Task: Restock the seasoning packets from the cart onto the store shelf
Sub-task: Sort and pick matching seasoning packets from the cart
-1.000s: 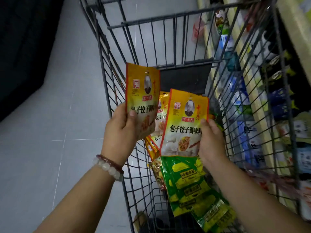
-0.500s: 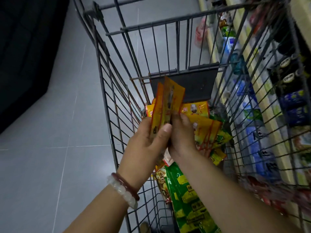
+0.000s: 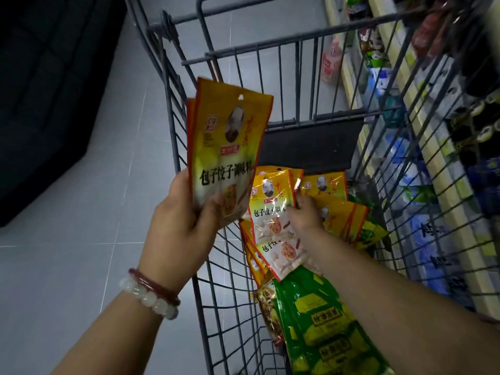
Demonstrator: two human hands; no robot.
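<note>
Cart [image 3: 173, 109] (wire), yellow packets [image 3: 273, 209], green packets [image 3: 319, 315] inside

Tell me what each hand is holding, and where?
Left hand grips stacked yellow seasoning packets by their bottom edge. Right hand reaches among packets in the cart; grasp unclear.

The dark wire shopping cart [image 3: 305, 47] holds yellow seasoning packets [image 3: 272, 209] behind green foil packets [image 3: 322, 318] (nearer the camera); pale store shelving [image 3: 433, 169] stands right.
</note>
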